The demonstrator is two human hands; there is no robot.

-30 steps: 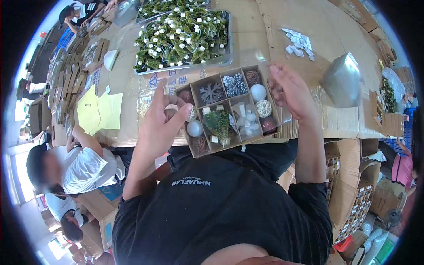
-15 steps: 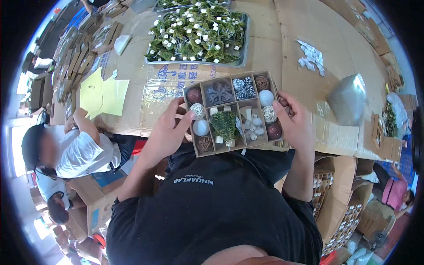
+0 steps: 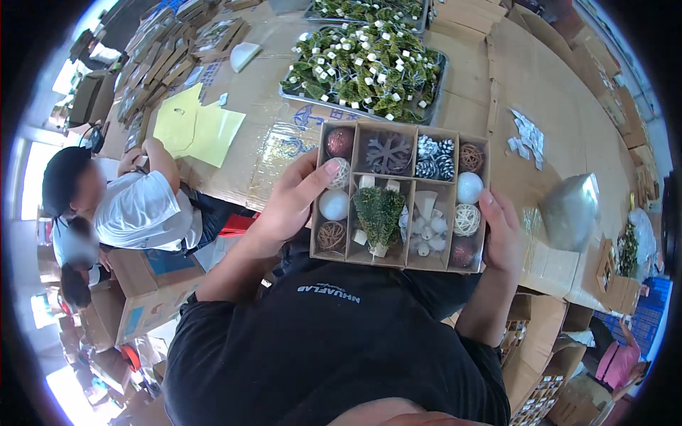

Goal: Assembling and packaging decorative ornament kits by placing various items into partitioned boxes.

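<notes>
A shallow cardboard box (image 3: 391, 263) with dividers is held up in front of my chest, above the table's near edge. My left hand (image 3: 290, 202) grips its left wall, the thumb over a white woven ball (image 3: 339, 172). My right hand (image 3: 501, 231) clasps the right wall, fingers partly hidden behind it. Both side columns hold red glitter balls (image 3: 339, 142), white balls (image 3: 469, 188), woven balls and brown twig balls (image 3: 331, 236). The middle compartments contain a dark snowflake (image 3: 387, 153), frosted pinecones (image 3: 435, 157), a green tree-shaped sprig (image 3: 378, 216) and white ornaments (image 3: 428, 231).
Beyond the box, a metal tray (image 3: 439, 91) is heaped with green sprigs bearing white cubes. White packets (image 3: 527, 138) and a silvery bag (image 3: 572, 211) lie right; yellow sheets (image 3: 206, 131) lie left. A co-worker in white (image 3: 145, 224) sits left; partitioned boxes (image 3: 547, 387) stand lower right.
The box has shifted right in the picture and faces me more fully. My right thumb has moved off its top to its side. The table's things appear farther right too.
</notes>
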